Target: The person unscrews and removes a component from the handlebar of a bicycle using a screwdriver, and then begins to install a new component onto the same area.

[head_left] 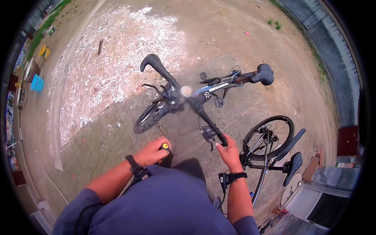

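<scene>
A bicycle (pixel 219 87) stands upright in front of me, its handlebar (pixel 205 117) running from far left to near right. Close to my body, my left hand (pixel 152 152) is closed round a yellow-and-black screwdriver-like handle (pixel 165 146); the rest of that tool is hidden. My right hand (pixel 229 150) wraps the near end of the bicycle's black handlebar grip (pixel 222 138), thumb toward the brake lever (pixel 211 145). The far grip (pixel 153 62) is free of any hand. The front wheel (pixel 150 117) points left, and the saddle (pixel 265 74) is at the right. A pale blur covers the stem.
A second bicycle (pixel 270 150) stands close on my right, its wheel and saddle near my right arm. White flakes (pixel 105 66) cover part of the ground ahead. A blue bucket (pixel 37 82) and a yellow bucket (pixel 44 51) stand far left. A wall (pixel 333 51) runs along the right.
</scene>
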`<state>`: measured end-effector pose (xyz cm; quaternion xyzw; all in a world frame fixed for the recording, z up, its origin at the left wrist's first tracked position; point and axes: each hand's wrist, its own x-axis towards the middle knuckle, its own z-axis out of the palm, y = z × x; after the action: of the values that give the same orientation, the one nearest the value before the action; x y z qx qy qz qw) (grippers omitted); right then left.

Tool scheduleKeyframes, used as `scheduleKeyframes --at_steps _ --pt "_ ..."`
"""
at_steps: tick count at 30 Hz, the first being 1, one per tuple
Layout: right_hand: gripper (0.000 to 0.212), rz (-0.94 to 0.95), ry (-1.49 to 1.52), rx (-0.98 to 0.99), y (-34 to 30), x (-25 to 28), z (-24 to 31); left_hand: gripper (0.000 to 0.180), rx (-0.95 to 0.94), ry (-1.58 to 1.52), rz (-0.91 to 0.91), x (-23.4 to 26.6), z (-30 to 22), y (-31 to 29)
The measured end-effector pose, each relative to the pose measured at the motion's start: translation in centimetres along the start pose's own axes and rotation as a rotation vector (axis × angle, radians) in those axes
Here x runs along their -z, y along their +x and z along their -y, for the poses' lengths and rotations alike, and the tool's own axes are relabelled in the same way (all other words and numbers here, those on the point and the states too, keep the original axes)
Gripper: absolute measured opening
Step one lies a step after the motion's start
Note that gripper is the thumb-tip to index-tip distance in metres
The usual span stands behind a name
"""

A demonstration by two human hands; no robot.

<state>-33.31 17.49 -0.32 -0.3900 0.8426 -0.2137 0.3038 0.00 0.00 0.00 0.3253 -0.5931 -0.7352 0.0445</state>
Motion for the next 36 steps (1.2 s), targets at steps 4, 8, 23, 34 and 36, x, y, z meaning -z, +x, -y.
scheduleKeyframes --at_steps 4,8,23,34,36 --pt "0.065 0.115 -0.112 0.096 5.2 -0.2 -0.5 0.018 0.036 0.006 0.025 -0.3 -0.5 2.2" --pt "0.062 0.392 -0.015 0.082 11.4 -0.2 -1.3 0.016 0.184 -0.26 -0.08 -0.7 0.0 5.0" --pt "0.052 0.821 0.156 0.096 13.8 -0.3 0.6 0.018 0.302 -0.345 -0.741 -16.3 -2.0 5.4" --pt "0.047 0.927 0.64 -0.428 11.7 -3.6 8.9 0.044 0.141 0.226 -0.983 -20.4 -0.8 6.0" --pt "0.051 0.943 0.674 -0.455 11.7 -4.1 9.7 0.049 0.164 0.329 -1.077 -19.8 -1.3 5.6"
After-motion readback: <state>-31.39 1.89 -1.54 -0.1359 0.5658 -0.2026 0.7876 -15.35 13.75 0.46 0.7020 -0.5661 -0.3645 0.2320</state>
